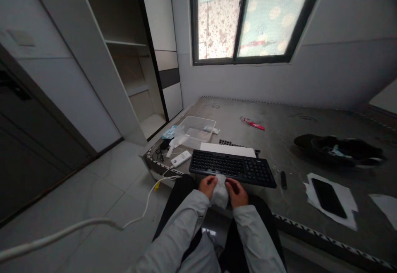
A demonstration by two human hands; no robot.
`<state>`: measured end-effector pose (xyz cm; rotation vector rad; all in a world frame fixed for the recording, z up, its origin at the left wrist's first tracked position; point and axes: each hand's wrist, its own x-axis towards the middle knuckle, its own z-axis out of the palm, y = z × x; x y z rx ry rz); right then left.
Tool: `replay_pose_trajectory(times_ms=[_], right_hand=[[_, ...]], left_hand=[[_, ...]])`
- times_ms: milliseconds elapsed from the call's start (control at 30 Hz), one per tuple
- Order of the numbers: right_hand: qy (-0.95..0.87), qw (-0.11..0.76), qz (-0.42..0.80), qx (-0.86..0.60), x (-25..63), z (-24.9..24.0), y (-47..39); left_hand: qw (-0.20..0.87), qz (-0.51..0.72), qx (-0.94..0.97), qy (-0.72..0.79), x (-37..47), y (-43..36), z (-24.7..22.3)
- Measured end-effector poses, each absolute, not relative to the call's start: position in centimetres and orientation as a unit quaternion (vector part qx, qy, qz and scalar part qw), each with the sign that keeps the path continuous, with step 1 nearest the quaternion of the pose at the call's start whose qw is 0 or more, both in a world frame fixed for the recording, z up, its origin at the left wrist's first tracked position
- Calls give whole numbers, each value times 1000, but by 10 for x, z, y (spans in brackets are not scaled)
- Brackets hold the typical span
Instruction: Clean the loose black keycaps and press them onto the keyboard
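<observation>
Between my two hands, over my lap, is a crumpled white tissue or wipe (220, 194). The fingers of my left hand (207, 187) pinch its left edge. On the other side, my right hand (238, 193) pinches its right edge with thumb and fingers. Just beyond my hands lies a black computer keyboard (231, 166), slightly angled on the bed's edge. Behind the keyboard is a white flat board or box (228, 149), with a dark strip of small key-like squares (229, 142) past it.
A white power strip (180, 159) with a cable lies left of the keyboard. Behind it stands a clear plastic bin (200, 141). To the right are a small black stick (283, 180), a phone (328, 197) on paper, and a black bag-like item (338, 151). A red packet (254, 124) lies farther back.
</observation>
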<state>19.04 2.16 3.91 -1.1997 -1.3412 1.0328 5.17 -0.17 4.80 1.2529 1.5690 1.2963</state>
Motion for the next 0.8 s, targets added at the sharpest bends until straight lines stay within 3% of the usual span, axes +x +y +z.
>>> replay_pose_trajectory(times_ms=[167, 433, 800], right_hand=[[-534, 528, 411, -517, 185, 35, 24], [-544, 491, 436, -522, 183, 38, 26], [-564, 481, 386, -548, 179, 28, 33]], left_hand=[[374, 492, 477, 624, 51, -2, 52], [390, 444, 475, 652, 46, -4, 58], [417, 474, 442, 638, 35, 6, 41]])
